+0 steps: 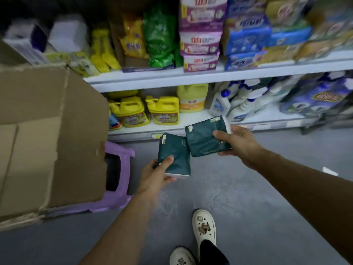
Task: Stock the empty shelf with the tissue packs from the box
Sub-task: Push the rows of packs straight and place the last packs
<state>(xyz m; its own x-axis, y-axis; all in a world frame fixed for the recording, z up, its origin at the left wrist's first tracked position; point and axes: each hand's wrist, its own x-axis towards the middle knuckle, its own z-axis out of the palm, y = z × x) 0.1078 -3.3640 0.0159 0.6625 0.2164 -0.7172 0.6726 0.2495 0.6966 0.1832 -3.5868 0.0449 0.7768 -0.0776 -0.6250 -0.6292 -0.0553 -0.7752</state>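
A person's left hand point(155, 174) grips one dark green tissue pack point(174, 155) above the grey floor point(248, 188), while the right hand point(238, 143) clutches a second green pack point(205, 136) just beside it, their corners overlapping. At left, a cardboard box point(47, 140) sits on a purple stool point(116, 197). Beyond, white shelves point(191, 75) carry yellow detergent jugs point(164, 109) and white bottles point(238, 104).

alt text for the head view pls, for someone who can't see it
A person holds a dark green tissue pack in each hand, left hand gripping the left pack and right hand the right pack, over a grey floor before stocked store shelves. A cardboard box sits on a purple stool at left.
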